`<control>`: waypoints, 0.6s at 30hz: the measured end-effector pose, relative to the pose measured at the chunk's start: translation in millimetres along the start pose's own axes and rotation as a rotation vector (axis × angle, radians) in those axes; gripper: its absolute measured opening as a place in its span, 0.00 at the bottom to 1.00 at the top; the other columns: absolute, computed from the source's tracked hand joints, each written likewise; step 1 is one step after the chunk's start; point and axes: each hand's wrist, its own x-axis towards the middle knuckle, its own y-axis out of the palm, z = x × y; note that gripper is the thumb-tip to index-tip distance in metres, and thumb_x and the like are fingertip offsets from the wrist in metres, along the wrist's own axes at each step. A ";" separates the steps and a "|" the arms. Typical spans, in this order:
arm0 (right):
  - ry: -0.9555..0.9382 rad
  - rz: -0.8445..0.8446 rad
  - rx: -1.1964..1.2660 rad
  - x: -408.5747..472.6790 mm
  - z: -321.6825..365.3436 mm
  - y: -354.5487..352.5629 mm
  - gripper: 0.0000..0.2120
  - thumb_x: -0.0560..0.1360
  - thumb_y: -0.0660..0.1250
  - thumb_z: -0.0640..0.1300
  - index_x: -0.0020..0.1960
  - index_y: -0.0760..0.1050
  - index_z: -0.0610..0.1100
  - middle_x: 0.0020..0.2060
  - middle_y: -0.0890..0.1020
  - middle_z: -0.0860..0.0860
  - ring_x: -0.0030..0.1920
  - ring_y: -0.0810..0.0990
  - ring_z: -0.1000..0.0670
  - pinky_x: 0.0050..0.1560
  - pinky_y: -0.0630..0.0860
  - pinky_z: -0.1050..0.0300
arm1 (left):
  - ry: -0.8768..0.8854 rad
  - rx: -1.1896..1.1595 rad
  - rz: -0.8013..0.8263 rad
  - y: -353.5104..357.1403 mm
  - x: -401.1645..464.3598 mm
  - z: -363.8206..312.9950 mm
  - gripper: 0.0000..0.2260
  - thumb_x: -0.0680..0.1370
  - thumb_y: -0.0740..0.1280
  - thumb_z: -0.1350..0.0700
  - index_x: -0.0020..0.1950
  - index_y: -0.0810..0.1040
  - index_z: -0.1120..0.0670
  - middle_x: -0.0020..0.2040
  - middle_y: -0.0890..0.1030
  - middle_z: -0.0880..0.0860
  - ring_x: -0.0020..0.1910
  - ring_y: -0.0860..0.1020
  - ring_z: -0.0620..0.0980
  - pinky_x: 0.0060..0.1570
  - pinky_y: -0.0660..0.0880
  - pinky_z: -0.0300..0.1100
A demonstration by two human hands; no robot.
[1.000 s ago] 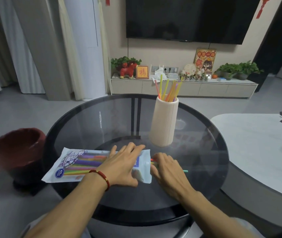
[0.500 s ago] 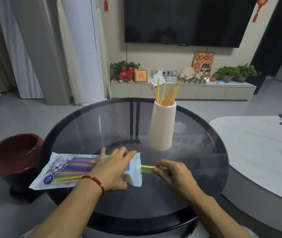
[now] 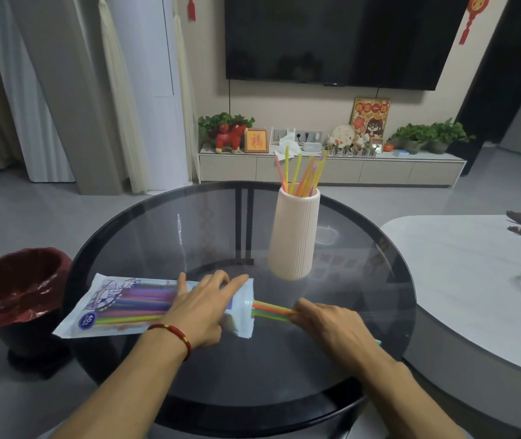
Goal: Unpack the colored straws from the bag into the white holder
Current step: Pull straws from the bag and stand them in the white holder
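The right hand pinches the near ends of a small bunch of straws, its fingers curled round them just right of the bag's mouth. The bunch, red, yellow and green as far as can be told, lies almost flat on the table, its long axis running left to right, one end hidden inside the bag and the other passing under the right hand; a pale tip shows past the hand on its right side.

The left hand rests flat on the bag, fingers straight and spread toward the open end, pressing it down against the glass. The bag lies with its long axis left to right too, sealed end at the left near the table's edge, and many more straws show through its clear front.

The white holder stands upright farther off, beyond and slightly left of the right hand, with several straws already leaning in it. The right hand is the nearer of the two to it. Judging by this layout, the bunch must come out rightward along its own axis until it clears the bag, then turn from lying to upright to drop into the holder's mouth.

A bin with a red liner sits on the floor at the left.
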 end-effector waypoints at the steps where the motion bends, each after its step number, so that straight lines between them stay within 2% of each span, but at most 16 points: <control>1: 0.029 0.000 0.004 -4.0 -6.7 -5.0 0.16 0.83 0.53 0.66 0.49 0.61 0.54 0.41 0.79 0.54 0.39 0.79 0.45 0.36 0.70 0.49 | -0.030 0.009 0.004 0.9 0.4 0.9 0.48 0.70 0.70 0.62 0.79 0.44 0.40 0.69 0.62 0.47 0.72 0.64 0.50 0.72 0.47 0.72; 5: 0.185 0.078 -0.011 -24.0 -33.9 -33.9 0.15 0.83 0.57 0.65 0.53 0.71 0.54 0.43 0.82 0.55 0.44 0.81 0.47 0.43 0.75 0.48 | -0.113 0.070 0.046 3.8 1.4 -4.0 0.51 0.69 0.71 0.63 0.80 0.40 0.43 0.71 0.60 0.50 0.75 0.59 0.53 0.70 0.47 0.76; 7: 0.277 0.097 0.029 -38.4 -50.4 -47.8 0.14 0.83 0.60 0.62 0.50 0.73 0.52 0.40 0.81 0.55 0.41 0.79 0.49 0.42 0.75 0.50 | -0.129 0.090 0.084 4.2 1.7 -8.2 0.50 0.70 0.71 0.62 0.80 0.40 0.45 0.74 0.58 0.51 0.76 0.57 0.54 0.69 0.49 0.76; 9: 0.331 0.054 0.151 -56.3 -64.3 -57.0 0.15 0.83 0.62 0.58 0.44 0.72 0.50 0.34 0.78 0.54 0.35 0.75 0.52 0.37 0.71 0.55 | -0.136 0.083 0.124 2.8 2.0 -12.9 0.50 0.70 0.70 0.62 0.80 0.39 0.47 0.76 0.56 0.52 0.77 0.54 0.55 0.69 0.50 0.75; 11: 0.347 0.019 0.225 -70.2 -70.2 -65.0 0.14 0.83 0.64 0.55 0.40 0.71 0.52 0.31 0.76 0.54 0.32 0.74 0.56 0.34 0.68 0.61 | -0.126 0.078 0.160 0.9 1.8 -19.5 0.52 0.70 0.72 0.60 0.80 0.36 0.49 0.79 0.50 0.55 0.79 0.49 0.57 0.70 0.49 0.75; 13: 0.343 0.000 0.252 -76.3 -69.4 -67.2 0.13 0.83 0.65 0.52 0.40 0.72 0.53 0.31 0.77 0.54 0.32 0.74 0.58 0.34 0.68 0.62 | -0.090 0.031 0.168 -1.7 -0.6 -28.5 0.56 0.70 0.74 0.53 0.78 0.30 0.49 0.81 0.39 0.56 0.80 0.40 0.58 0.71 0.44 0.74; 15: 0.318 -0.023 0.298 -74.3 -62.8 -67.4 0.14 0.83 0.65 0.51 0.39 0.72 0.54 0.30 0.76 0.55 0.31 0.74 0.58 0.33 0.67 0.62 | 0.024 -0.071 0.007 -7.1 -4.2 -41.9 0.58 0.69 0.73 0.44 0.77 0.26 0.47 0.80 0.34 0.55 0.79 0.36 0.59 0.73 0.41 0.71; 16: 0.301 -0.025 0.338 -71.5 -57.6 -68.8 0.14 0.83 0.66 0.52 0.39 0.73 0.54 0.29 0.75 0.56 0.31 0.73 0.58 0.33 0.66 0.61 | 0.117 -0.102 -0.146 -10.8 -5.2 -51.0 0.57 0.69 0.72 0.40 0.78 0.28 0.46 0.81 0.37 0.55 0.80 0.38 0.58 0.74 0.42 0.70; 18: 0.258 0.013 0.420 -62.4 -44.7 -73.8 0.13 0.82 0.65 0.54 0.40 0.75 0.53 0.28 0.75 0.57 0.30 0.72 0.58 0.32 0.66 0.63 | 0.307 -0.045 -0.418 -16.6 -4.8 -69.1 0.52 0.69 0.70 0.36 0.81 0.40 0.47 0.81 0.49 0.56 0.81 0.46 0.57 0.74 0.47 0.70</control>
